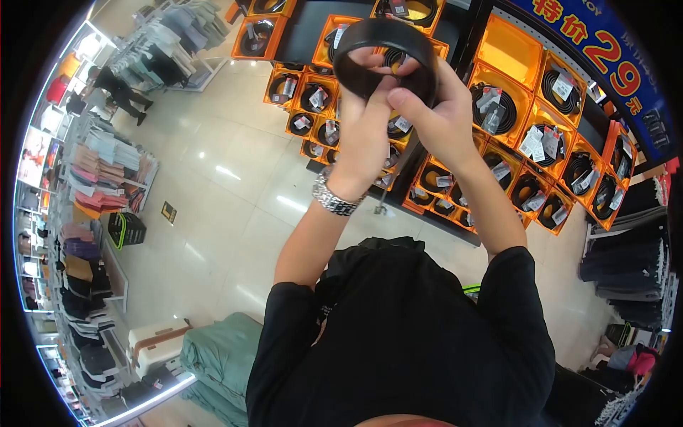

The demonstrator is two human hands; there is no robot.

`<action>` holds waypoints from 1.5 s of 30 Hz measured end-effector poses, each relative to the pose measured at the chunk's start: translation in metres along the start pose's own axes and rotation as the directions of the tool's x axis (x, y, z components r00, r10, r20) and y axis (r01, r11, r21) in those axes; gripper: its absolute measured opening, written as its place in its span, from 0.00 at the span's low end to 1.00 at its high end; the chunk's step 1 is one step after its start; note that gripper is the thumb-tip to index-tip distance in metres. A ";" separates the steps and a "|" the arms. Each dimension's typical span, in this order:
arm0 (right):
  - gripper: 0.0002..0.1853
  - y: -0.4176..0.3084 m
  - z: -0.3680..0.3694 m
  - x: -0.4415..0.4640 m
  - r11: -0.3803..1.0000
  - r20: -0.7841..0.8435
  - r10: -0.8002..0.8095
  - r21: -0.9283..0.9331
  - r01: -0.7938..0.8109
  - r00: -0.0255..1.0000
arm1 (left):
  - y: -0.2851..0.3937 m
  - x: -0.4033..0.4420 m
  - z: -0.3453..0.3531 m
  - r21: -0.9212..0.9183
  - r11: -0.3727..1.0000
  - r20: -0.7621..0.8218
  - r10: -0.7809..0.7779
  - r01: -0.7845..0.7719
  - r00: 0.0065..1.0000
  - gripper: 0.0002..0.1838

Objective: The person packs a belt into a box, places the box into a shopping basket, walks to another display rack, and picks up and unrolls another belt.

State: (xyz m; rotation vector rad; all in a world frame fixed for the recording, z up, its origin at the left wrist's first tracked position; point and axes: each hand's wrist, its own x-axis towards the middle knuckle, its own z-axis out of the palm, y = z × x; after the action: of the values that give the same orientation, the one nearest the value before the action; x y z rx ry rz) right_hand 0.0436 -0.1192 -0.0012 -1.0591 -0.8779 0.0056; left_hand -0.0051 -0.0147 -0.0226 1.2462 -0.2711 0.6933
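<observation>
Raised in front of the shelves is a rolled black belt point(384, 32), its wide band forming a loose ring. My left hand point(364, 121), with a silver-and-black bracelet on the wrist, grips the ring's lower left side, and some of its fingers show inside the loop. On the lower right side, my right hand point(442, 117) is closed around the same belt, thumb pointing in toward the left hand. The ends and buckle of the belt cannot be made out. Behind the hands, orange boxes point(509, 50) hold more coiled belts with white tags.
A blue price sign point(612, 57) hangs at upper right. Dark trousers point(619, 263) hang along the right side. Clothes racks point(107, 160) line the left, with a black basket point(126, 230) on the floor. A green-covered pile point(220, 352) stands lower left; a person point(121, 89) is far off.
</observation>
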 end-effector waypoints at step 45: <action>0.33 -0.014 -0.046 -0.047 0.820 0.269 0.203 -0.573 -0.014 0.942 | 0.051 -0.012 0.005 0.533 -0.138 0.846 0.115 -0.835 0.521 0.20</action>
State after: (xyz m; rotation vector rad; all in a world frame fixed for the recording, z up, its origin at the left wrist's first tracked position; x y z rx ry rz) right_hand 0.0354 -0.1803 -0.0286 -1.7048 -1.1472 0.0151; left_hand -0.0448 -0.0155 0.0113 2.8394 -1.0276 1.3484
